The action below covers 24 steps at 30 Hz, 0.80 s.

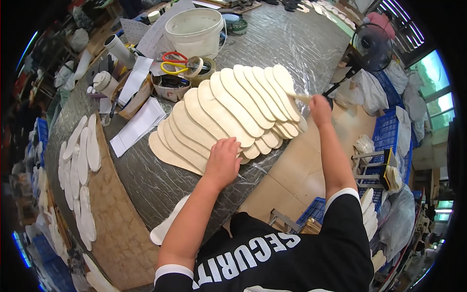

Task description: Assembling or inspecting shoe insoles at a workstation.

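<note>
Cream shoe insoles (233, 104), fanned overlapping on film-covered table (296, 39) | left hand (223, 163): resting on near insoles, unclamped | right hand (320, 111): clamped on slim pale piece (298, 97), kind unclear | risk: uneven left-hand pressure could skew fan

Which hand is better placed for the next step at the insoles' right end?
Right hand, likely: it's beside that end, holding a thin pale item. The left hand rests on the insoles, farther off.
</note>
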Each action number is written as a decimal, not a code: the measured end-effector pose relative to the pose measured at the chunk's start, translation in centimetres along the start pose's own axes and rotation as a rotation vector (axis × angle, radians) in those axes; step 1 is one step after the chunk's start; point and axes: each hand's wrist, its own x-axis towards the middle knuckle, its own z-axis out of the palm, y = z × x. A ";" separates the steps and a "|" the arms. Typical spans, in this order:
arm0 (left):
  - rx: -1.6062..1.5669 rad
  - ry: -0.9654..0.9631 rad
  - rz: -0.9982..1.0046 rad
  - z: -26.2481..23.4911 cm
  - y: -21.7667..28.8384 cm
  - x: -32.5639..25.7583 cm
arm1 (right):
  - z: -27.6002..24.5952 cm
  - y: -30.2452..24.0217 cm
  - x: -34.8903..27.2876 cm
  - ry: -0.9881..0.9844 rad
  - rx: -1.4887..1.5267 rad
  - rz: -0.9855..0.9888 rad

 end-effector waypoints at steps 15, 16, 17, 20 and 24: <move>-0.456 0.069 -0.469 0.1 -2.2 0.1 | -5.9 -7.5 7.3 0.200 0.481 -0.103; -0.358 0.165 -0.368 0.1 -2.0 0.0 | -6.6 -8.0 6.9 0.259 0.501 -0.129; -0.271 0.261 -0.232 0.1 -1.7 -0.2 | -7.2 -8.7 6.4 0.353 0.535 -0.186; -0.431 0.252 -0.222 -0.1 -1.0 0.0 | -9.3 -10.1 4.8 0.617 0.416 -0.320; -0.886 0.118 -0.523 -0.4 -0.6 1.4 | -11.7 -11.8 2.7 0.766 0.526 -0.182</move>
